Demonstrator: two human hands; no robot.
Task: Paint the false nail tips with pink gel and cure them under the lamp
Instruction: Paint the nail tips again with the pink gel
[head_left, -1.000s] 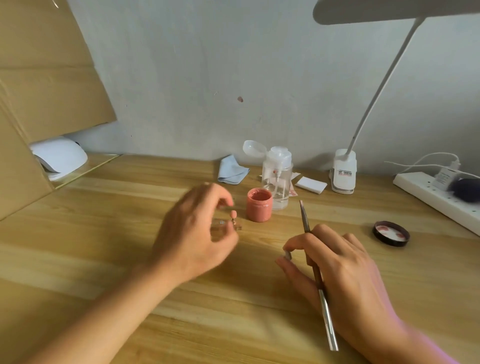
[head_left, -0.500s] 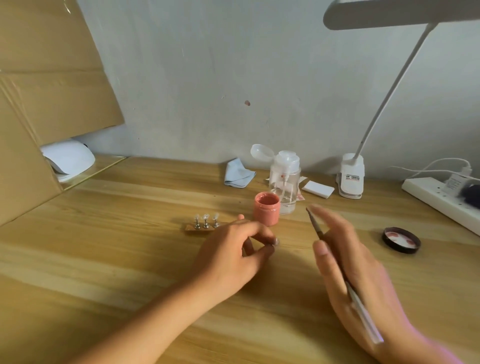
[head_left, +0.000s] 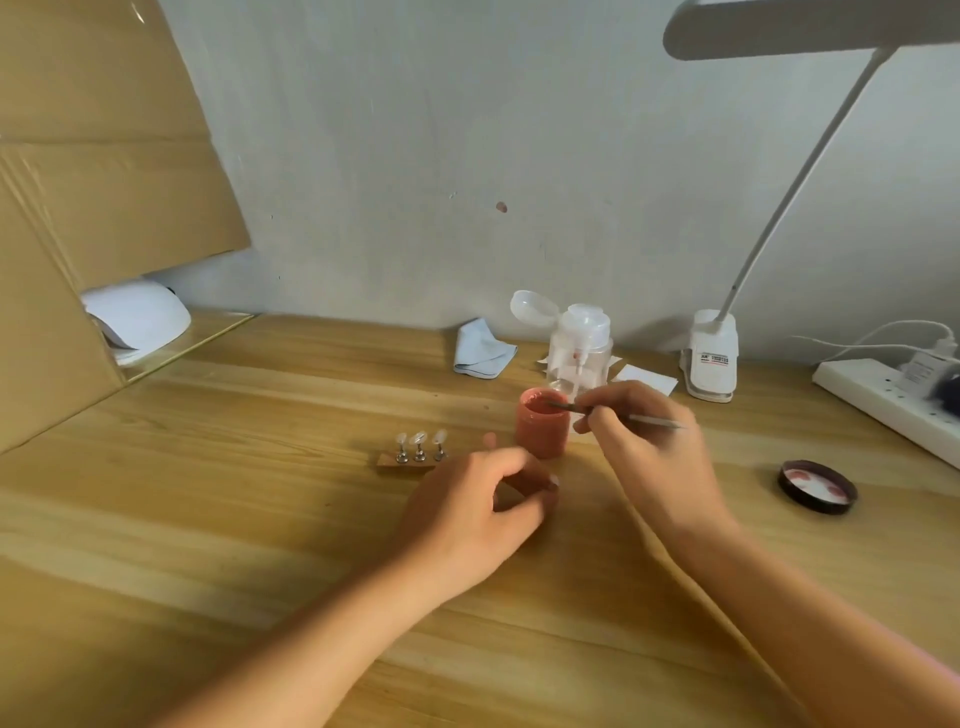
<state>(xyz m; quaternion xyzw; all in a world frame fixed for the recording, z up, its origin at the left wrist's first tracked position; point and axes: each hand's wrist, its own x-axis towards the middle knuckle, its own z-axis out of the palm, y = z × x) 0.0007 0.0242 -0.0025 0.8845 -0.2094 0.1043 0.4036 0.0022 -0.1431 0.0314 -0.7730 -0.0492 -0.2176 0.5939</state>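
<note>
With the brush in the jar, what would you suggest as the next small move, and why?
Probably lift the brush from the jar and carry it to the nail tips: the right hand holds its tip in the jar, and those three look unpainted.

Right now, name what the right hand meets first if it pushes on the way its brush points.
The pink gel jar. The right hand aims the brush leftward with its tip at the jar's open mouth, so gel or the far inner wall probably comes first.
</note>
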